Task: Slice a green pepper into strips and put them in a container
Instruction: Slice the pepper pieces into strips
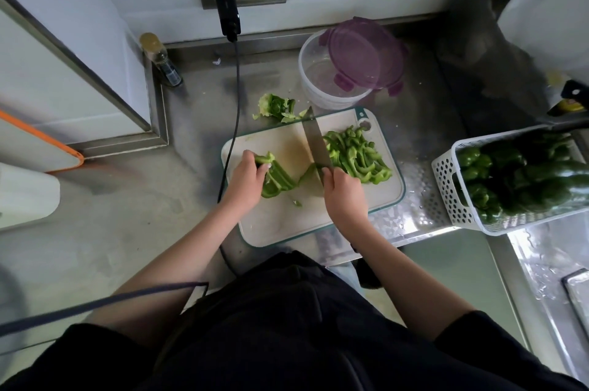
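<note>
Left hand (247, 175) grips a flattened green pepper piece (277, 178) on the white teal-edged cutting board (280, 218). Right hand (342, 191) is wrapped around the steel kitchen knife (314, 142), blade beside a pile of green pepper strips (357, 154). Clear round plastic container (322, 78), purple lid (365, 54) leaning on it, sits behind the board.

steel counter (178, 148) — cutting board (280, 225), clear container (318, 84), pepper scraps (275, 107), white basket (446, 186), bottle (161, 60)

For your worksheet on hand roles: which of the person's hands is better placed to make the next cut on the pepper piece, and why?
The right hand: it already grips the knife on the cutting board, while the left hand holds the pepper piece.
</note>
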Demonstrator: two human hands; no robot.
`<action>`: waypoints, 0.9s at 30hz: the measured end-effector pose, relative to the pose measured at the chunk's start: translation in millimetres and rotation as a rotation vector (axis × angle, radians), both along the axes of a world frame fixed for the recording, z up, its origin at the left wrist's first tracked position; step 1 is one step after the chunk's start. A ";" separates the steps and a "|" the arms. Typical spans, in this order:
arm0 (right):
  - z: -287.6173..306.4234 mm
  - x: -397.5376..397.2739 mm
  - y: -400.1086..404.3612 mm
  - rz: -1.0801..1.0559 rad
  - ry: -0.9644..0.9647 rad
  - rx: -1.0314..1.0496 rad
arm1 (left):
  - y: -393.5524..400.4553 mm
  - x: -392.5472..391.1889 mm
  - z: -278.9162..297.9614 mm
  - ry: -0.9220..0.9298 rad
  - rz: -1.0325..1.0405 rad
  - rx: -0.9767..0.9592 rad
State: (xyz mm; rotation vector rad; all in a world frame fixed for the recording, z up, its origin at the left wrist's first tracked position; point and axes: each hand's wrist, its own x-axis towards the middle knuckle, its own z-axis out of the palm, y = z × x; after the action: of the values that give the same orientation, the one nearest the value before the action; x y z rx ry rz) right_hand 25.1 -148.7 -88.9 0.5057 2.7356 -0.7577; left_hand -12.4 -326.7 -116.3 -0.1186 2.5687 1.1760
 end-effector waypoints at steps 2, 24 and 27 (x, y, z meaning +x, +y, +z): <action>0.9 -0.3 0.6 0.002 0.006 -0.022 | -1.7 -3.5 0.4 0.000 -0.085 -0.029; -10.6 25.5 -37.6 -0.054 -0.026 -0.130 | 5.6 6.3 -6.4 -0.002 -0.152 -0.016; -10.9 24.7 -35.8 -0.040 -0.025 -0.095 | 0.9 3.0 -6.0 -0.080 -0.045 0.026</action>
State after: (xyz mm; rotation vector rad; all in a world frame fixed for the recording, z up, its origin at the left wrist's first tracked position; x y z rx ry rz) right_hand 49.8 -184.5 -99.8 0.5465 2.6589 -0.8809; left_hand -9.4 -325.8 -122.4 -0.0994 2.4735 1.1639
